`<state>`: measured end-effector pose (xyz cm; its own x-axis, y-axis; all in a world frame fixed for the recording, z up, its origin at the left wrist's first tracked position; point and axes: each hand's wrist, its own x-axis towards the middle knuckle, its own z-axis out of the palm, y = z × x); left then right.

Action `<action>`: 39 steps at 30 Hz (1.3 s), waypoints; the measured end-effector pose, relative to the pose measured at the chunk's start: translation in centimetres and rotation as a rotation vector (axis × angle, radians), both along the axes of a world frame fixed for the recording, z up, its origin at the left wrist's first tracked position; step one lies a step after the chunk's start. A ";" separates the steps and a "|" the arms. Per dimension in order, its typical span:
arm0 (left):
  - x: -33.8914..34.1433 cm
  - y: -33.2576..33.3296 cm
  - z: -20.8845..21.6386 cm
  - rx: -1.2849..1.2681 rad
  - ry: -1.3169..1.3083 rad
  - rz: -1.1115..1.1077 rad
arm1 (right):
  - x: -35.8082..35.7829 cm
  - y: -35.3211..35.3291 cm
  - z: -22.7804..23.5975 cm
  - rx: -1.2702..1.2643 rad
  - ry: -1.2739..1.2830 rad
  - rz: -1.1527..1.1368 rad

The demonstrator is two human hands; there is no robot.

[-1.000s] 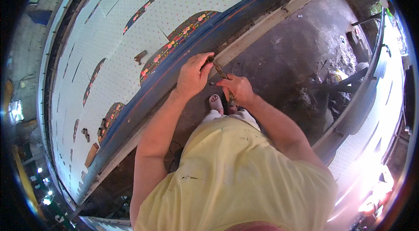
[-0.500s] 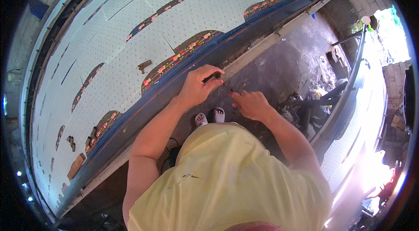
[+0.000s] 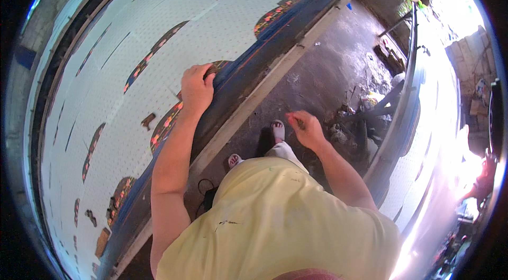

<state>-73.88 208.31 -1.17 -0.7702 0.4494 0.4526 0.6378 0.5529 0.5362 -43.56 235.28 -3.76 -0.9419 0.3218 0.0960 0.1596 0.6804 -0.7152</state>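
My left hand (image 3: 198, 89) reaches over the edge of a long table covered with a pale dotted sheet (image 3: 114, 97). Its fingers curl around a small dark object (image 3: 210, 72), mostly hidden by the hand; its kind does not show. Beside the hand, a dark cut-out with flower print (image 3: 168, 126) shows in the sheet. My right hand (image 3: 307, 129) hangs over the floor with fingertips drawn together; whatever is in them, if anything, is too small to make out. On the sheet left of my left forearm lies a small dark brown piece (image 3: 148, 119).
A wooden block (image 3: 102, 242) and a dark piece (image 3: 91, 218) lie at the table's near left. Along its side runs a raised rail (image 3: 296, 60). To the right stands a second long table (image 3: 389, 166). Between them is a dark floor (image 3: 323, 63) with debris (image 3: 373, 101).
My left hand has moved left, from the table's rail to over the sheet, with the dark object in it. My right hand has shifted slightly, and my feet have stepped apart.
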 end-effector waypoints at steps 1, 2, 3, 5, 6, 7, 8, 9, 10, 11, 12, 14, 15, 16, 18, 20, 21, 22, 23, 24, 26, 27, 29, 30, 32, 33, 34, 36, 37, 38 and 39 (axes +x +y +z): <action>-0.9 1.0 -0.5 -0.023 0.031 -0.003 | -0.9 1.3 -0.3 -0.167 -0.004 -0.073; -1.7 2.2 -0.7 -0.042 0.062 -0.003 | -1.9 2.7 -0.4 -0.331 -0.008 -0.141; -2.6 3.6 -1.0 -0.060 0.094 -0.001 | -3.0 4.3 -0.5 -0.495 -0.011 -0.207; -4.1 6.5 -1.1 -0.131 0.110 0.045 | -5.3 7.4 0.2 -0.678 0.000 -0.230; -5.0 8.1 -1.1 -0.173 0.124 0.075 | -6.3 9.2 0.1 -0.748 0.004 -0.240; -6.1 9.5 -1.1 -0.220 0.140 0.109 | -7.5 10.8 0.0 -0.823 0.005 -0.246; -6.9 10.4 -1.4 -0.268 0.107 0.148 | -8.7 11.8 0.7 -0.871 -0.004 -0.229; -7.8 11.3 -1.6 -0.297 0.113 0.194 | -9.8 12.9 1.6 -0.919 -0.015 -0.212; -8.3 12.6 -1.5 -0.325 0.116 0.234 | -10.5 14.1 1.9 -0.965 -0.028 -0.201; -8.5 13.7 -1.4 -0.353 0.118 0.275 | -11.1 15.2 1.6 -0.998 -0.042 -0.177; -8.3 14.7 -1.6 -0.315 0.138 0.268 | -11.6 16.3 1.1 -1.031 -0.057 -0.152; -6.4 17.4 -1.0 -0.233 0.172 0.260 | -12.3 18.4 0.3 -1.113 -0.092 -0.094; -5.4 19.0 -0.7 -0.197 0.145 0.200 | -12.4 19.3 -0.2 -1.163 -0.110 -0.066; -4.1 20.4 -0.4 -0.162 0.120 0.150 | -12.6 20.0 -0.4 -1.213 -0.131 -0.027; -1.6 23.1 0.0 -0.102 0.048 0.042 | -12.8 21.2 -0.8 -1.362 -0.167 0.003; 0.7 25.3 0.6 -0.050 -0.044 -0.075 | -12.8 21.8 -1.0 -1.538 -0.193 0.014; 1.5 26.2 0.8 -0.047 -0.161 -0.108 | -12.8 21.9 -1.2 -1.637 -0.200 0.008; 2.2 27.1 1.0 -0.038 -0.276 -0.139 | -12.8 22.1 -1.2 -1.731 -0.204 0.004; 2.7 27.9 1.2 -0.028 -0.390 -0.170 | -12.9 22.1 -1.4 -1.775 -0.200 -0.012; 3.1 28.7 1.3 -0.112 -0.368 -0.163 | -12.8 21.9 -1.5 -1.819 -0.194 -0.029; 3.1 29.9 1.2 -0.135 -0.356 -0.169 | -12.9 21.8 -1.8 -1.875 -0.183 -0.048; 3.1 30.0 1.1 -0.146 -0.351 -0.172 | -12.9 21.6 -2.0 -1.891 -0.181 -0.056; 3.0 30.1 0.6 -0.167 -0.381 -0.142 | -13.0 21.8 -2.0 -1.957 -0.187 -0.070; 3.0 30.1 0.4 -0.177 -0.396 -0.127 | -13.0 21.6 -2.0 -2.014 -0.196 -0.078; 3.2 30.3 0.5 -0.174 -0.410 -0.106 | -12.8 21.7 -1.7 -2.062 -0.212 -0.109; 3.4 30.4 0.4 -0.173 -0.417 -0.095 | -12.9 21.8 -1.5 -2.056 -0.219 -0.124; 3.4 30.3 0.5 -0.168 -0.397 -0.098 | -13.2 21.7 -1.2 -2.051 -0.229 -0.129; 3.5 30.3 0.4 -0.160 -0.357 -0.105 | -12.8 21.9 -2.1 -2.058 -0.211 -0.074; 3.5 30.3 0.4 -0.162 -0.340 -0.106 | -12.9 21.9 -2.0 -2.060 -0.202 -0.042; 3.6 30.2 0.5 -0.164 -0.324 -0.107 | -13.0 21.9 -1.8 -2.042 -0.218 -0.070; 3.6 30.1 0.5 -0.167 -0.308 -0.109 | -13.0 21.9 -1.6 -2.024 -0.233 -0.098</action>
<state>-70.24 238.43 -0.63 -0.8023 0.5847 0.1204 0.5207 0.5867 0.6202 -56.55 257.13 -5.38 -0.8574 -0.1679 -0.4866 0.3204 -0.9139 -0.2491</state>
